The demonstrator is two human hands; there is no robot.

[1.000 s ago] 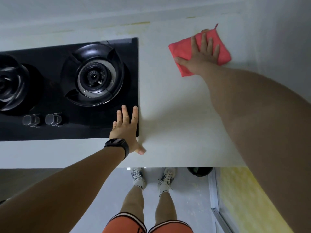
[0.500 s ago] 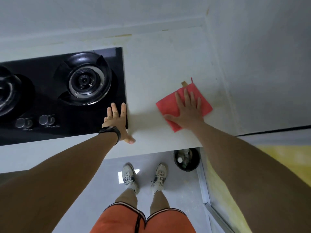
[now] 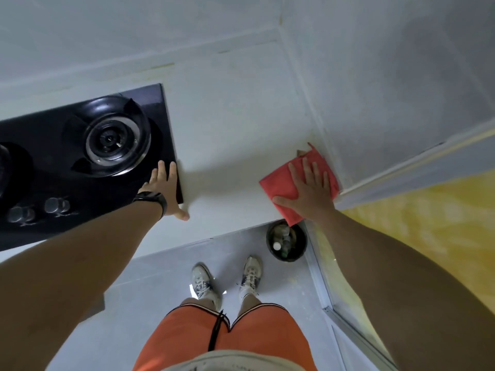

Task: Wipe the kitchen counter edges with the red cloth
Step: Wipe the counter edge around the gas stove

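The red cloth (image 3: 278, 183) lies folded at the front right corner of the white counter (image 3: 235, 135), one corner hanging over the front edge. My right hand (image 3: 308, 191) presses flat on it with fingers straight and spread, next to the right wall. My left hand (image 3: 166, 191), with a black watch on the wrist, rests flat on the counter at the right edge of the black gas hob (image 3: 80, 162), fingers straight.
The hob has a round burner (image 3: 117, 140) and two knobs (image 3: 40, 210) near its front. A wall (image 3: 388, 89) bounds the counter on the right. On the floor below the corner stands a black bin (image 3: 286, 242) beside my feet.
My right hand has slid the red cloth from the back of the counter toward me along the right wall to the front corner. My left hand stayed at the hob's edge.
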